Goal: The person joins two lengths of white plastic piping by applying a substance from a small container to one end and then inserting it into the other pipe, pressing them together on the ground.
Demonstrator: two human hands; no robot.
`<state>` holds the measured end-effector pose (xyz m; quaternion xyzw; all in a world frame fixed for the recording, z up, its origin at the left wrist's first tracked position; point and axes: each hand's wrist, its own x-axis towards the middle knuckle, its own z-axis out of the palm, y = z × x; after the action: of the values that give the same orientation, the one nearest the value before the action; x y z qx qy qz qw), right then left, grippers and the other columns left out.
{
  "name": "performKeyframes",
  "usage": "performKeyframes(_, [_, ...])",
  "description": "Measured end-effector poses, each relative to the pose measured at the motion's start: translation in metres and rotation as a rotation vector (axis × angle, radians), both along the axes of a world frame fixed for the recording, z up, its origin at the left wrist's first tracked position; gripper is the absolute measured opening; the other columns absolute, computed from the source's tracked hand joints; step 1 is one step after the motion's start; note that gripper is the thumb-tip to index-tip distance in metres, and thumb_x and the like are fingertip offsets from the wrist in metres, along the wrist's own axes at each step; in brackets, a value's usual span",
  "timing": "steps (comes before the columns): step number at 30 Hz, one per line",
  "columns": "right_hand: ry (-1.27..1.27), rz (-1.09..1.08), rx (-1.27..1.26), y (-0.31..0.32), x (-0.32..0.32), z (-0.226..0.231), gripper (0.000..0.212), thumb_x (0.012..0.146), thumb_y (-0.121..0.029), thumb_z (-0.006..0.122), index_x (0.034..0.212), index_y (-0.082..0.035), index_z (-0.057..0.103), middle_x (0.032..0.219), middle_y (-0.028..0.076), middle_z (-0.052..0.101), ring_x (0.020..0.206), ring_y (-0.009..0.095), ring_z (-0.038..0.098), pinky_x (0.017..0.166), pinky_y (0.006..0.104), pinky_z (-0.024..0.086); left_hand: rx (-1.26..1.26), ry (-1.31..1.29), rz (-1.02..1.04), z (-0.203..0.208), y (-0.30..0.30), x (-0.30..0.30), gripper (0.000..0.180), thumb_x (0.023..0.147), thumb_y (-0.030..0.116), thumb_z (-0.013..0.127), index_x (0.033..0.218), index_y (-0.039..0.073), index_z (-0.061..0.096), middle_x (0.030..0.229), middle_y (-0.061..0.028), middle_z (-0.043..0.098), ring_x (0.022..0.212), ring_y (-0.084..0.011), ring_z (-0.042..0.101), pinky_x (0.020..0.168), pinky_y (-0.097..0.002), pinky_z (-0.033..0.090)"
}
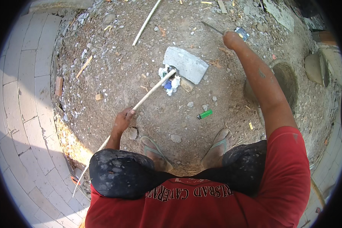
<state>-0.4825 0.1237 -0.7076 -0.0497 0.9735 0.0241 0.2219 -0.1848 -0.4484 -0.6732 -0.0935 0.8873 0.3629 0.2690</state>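
Note:
My left hand (122, 121) grips a long pale wooden stick (150, 93) that slants from lower left toward the middle. The stick's far end lies over a crumpled white and blue wrapper bundle (170, 84), beside a grey concrete block (185, 65). A small tan piece of wood or brick (187, 85) touches that block's near side. Stretched far forward on the right, my right hand (233, 39) is closed. From it a thin dark blade-like tool (212, 27) points left; its grip is hidden. A small dark blue packet (241, 33) shows beside the right hand.
A green lighter (205, 114) lies on the stony dirt ahead of my sandalled feet. Another pale stick (146, 22) lies farther off. At right stand a round grey bucket-like container (287, 78) and another tilted one (316, 69). Paving (22, 95) borders the left.

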Motion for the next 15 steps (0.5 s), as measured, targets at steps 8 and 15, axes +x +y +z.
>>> performKeyframes(8, [0.028,-0.001,-0.004,0.005,-0.001,-0.006,0.028,0.091,-0.007,0.055,0.11,0.003,0.073,0.117,0.024,0.071,0.108,0.037,0.071,0.091,0.045,0.057,0.094,-0.058,-0.039,0.001,0.019,-0.002,0.042,0.105,0.043,0.055,0.107,0.004,0.071,0.079,-0.0029,0.059,0.075,-0.0145,0.053,0.072,-0.0301,0.047])
performKeyframes(15, [0.056,0.072,0.02,0.005,0.0,-0.008,0.026,0.09,-0.007,0.056,0.107,0.002,0.075,0.114,0.024,0.072,0.105,0.036,0.071,0.09,0.0439,0.058,0.17,-0.167,0.032,-0.015,0.015,0.007,0.049,0.107,0.048,0.049,0.102,0.004,0.071,0.076,-0.0002,0.057,0.072,-0.0123,0.052,0.067,-0.03,0.045])
